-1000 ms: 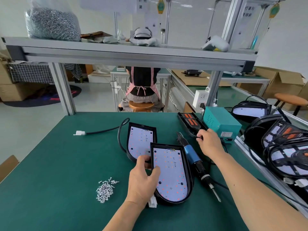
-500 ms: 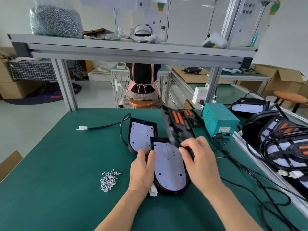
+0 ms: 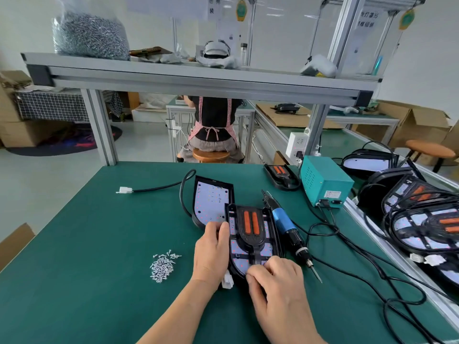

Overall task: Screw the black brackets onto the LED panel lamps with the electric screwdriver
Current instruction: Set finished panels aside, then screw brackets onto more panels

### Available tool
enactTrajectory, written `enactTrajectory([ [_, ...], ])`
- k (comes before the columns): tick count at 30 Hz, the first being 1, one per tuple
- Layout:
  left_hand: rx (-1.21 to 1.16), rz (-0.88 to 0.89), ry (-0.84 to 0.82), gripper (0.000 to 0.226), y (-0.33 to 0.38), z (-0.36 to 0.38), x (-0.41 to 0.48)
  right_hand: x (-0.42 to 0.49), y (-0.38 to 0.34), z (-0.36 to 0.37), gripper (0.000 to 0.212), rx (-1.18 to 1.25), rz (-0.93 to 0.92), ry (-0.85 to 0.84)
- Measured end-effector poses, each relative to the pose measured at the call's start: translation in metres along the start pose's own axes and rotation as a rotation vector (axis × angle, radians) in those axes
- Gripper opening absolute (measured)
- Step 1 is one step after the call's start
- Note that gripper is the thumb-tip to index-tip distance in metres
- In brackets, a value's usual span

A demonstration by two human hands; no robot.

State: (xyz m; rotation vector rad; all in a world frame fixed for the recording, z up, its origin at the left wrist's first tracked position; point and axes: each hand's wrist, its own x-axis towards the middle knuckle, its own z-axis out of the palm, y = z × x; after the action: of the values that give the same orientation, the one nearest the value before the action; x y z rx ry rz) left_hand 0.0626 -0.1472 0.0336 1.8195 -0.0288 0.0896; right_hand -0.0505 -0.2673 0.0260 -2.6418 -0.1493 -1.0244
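Green bench [image 3: 87, 244]; left hand [image 3: 211, 254] flat against lamp [image 3: 236, 248], right hand [image 3: 278, 286] around hidden bracket [image 3: 250, 224] end.

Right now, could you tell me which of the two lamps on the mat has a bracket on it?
The nearer lamp carries the black bracket with orange strips; the farther lamp shows only bare LEDs.

1 wide-angle camera rides on the person's head, above the near edge of the green table [image 3: 74, 281], facing forward and down across it. It is close: the left hand [image 3: 211, 252] and right hand [image 3: 275, 284] lie large over the table's near half.
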Motion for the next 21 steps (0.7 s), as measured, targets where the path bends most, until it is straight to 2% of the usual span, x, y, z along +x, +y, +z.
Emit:
enactTrajectory([
  [5,0.019,0.022,-0.016,0.022,-0.002,-0.001,0.000,0.008,0.007,-0.001,0.036,0.129,0.090,0.026],
  [7,0.010,0.020,-0.012,0.026,-0.001,0.000,0.001,0.020,0.013,0.000,0.039,0.193,0.171,0.008],
  [9,-0.008,0.014,-0.008,0.033,-0.001,0.000,0.001,0.034,0.022,0.005,0.039,0.253,0.287,-0.072],
  [13,-0.022,-0.001,0.004,0.042,-0.001,-0.001,0.000,0.062,0.030,0.019,0.058,0.431,0.535,-0.294],
  [17,0.008,0.017,0.048,0.031,0.000,-0.002,-0.002,0.069,0.030,0.029,0.062,0.615,0.675,-0.251],
  [21,-0.008,0.038,0.056,0.017,-0.002,-0.002,-0.002,0.059,0.033,0.031,0.051,0.617,0.626,-0.216],
])
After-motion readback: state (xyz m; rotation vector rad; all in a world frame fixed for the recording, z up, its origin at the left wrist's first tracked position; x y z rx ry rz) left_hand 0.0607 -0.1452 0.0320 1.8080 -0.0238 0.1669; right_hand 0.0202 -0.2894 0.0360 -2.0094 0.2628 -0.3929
